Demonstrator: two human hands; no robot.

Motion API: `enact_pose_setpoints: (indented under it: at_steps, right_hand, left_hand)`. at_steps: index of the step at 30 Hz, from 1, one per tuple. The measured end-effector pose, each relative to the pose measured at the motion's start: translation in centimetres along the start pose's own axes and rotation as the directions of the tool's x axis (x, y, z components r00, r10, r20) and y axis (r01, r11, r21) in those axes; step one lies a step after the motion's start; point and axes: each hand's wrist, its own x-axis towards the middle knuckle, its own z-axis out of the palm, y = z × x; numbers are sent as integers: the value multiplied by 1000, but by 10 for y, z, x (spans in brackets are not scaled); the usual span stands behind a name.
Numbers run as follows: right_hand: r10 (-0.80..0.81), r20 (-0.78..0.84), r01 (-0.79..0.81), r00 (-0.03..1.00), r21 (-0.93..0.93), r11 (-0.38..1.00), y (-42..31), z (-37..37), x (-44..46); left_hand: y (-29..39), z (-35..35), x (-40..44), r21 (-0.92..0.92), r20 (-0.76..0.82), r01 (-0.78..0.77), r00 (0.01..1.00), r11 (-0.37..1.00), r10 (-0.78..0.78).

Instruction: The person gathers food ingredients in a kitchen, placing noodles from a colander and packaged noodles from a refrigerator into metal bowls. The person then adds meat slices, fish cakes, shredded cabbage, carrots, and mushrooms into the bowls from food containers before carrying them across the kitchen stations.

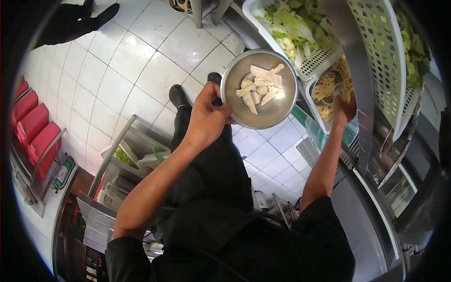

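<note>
A round metal bowl [237, 110] is held by its left rim in my left hand [209, 110], thumb over the edge. Pale slices that look like mushroom [263, 84] lie in the bottom of it. To the right, my right hand [345, 110] reaches into a white basket [310, 94] of yellow noodles [346, 77]. Its fingers are closed at the rim of a smaller round metal bowl [334, 84] with noodles in it. A metal shelf edge hides part of this hand and basket.
A white basket of cut lettuce [298, 28] stands behind the noodles. An upper perforated basket [383, 51] and metal shelf edge [350, 42] overhang the right side. Left are a metal cart [127, 136] and red chairs [35, 122]. Another person's dark-clad leg [77, 26] shows top left.
</note>
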Motion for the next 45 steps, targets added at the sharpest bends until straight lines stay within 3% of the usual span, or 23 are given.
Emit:
enact_pose_setpoints:
  at_steps: [3,6,9,15,18,19,21,23,26,28,30,33,35,38,40,42,44,45]
  right_hand:
    - [-62,21,64,998,-89,994,-91,16,41]
    - [-209,94,224,973,-195,955,-150,50,76]
    - [-179,244,253,953,-318,914,-142,94,106]
    - [-84,275,166,958,-290,943,-146,77,100]
    - [-4,161,26,987,-138,990,-126,32,87]
    - [-22,98,32,995,-102,994,-112,20,82]
    - [-199,-114,188,973,-108,976,-26,12,76]
    - [-133,-241,147,961,44,988,40,13,62]
    - [317,-155,-197,936,514,835,110,20,31]
    - [367,-44,-320,929,402,858,112,1,15]
    - [244,84,-231,966,-140,963,51,-27,3]
    - [66,143,-82,988,104,991,-78,-33,9]
    - [-42,272,-91,961,455,886,-129,-6,32]
    - [-215,274,145,937,254,956,-181,55,72]
    - [-175,139,189,975,-91,978,-194,97,77]
    - [-160,137,181,978,-156,971,-195,133,91]
    - [-146,275,143,950,29,989,-164,146,123]
    - [-114,312,113,943,23,993,-167,133,123]
  left_hand:
    - [0,3,-3,32,5,-6,1000,999,6]
    - [2,-2,-5,7,16,-27,1000,1000,27]
    - [0,-3,-6,-17,18,-29,999,999,30]
    - [0,-6,-6,-35,7,-42,999,998,42]
    - [-1,-9,-2,-51,-11,-60,998,997,59]
    - [0,-11,-1,-40,-19,-63,998,997,62]
    - [4,-15,-1,-12,-24,-78,997,997,78]
    - [6,-15,1,-31,-27,-78,997,996,77]
    - [6,-17,3,-49,-29,-83,996,995,81]
    - [7,-17,0,-46,-33,-77,997,996,75]
    - [7,-18,2,-33,-42,-61,997,998,60]
    - [1,-19,6,-55,-52,-76,996,996,73]
    - [2,-17,3,-53,-51,-70,996,996,67]
    - [3,-16,2,-56,-60,-67,996,996,63]
    - [3,-15,1,-49,-73,-74,995,996,70]
    - [3,-15,-2,-34,-93,-82,993,996,78]
    - [2,-15,-2,-61,-97,-78,993,995,72]
    - [0,-15,-1,-76,-96,-75,993,994,68]
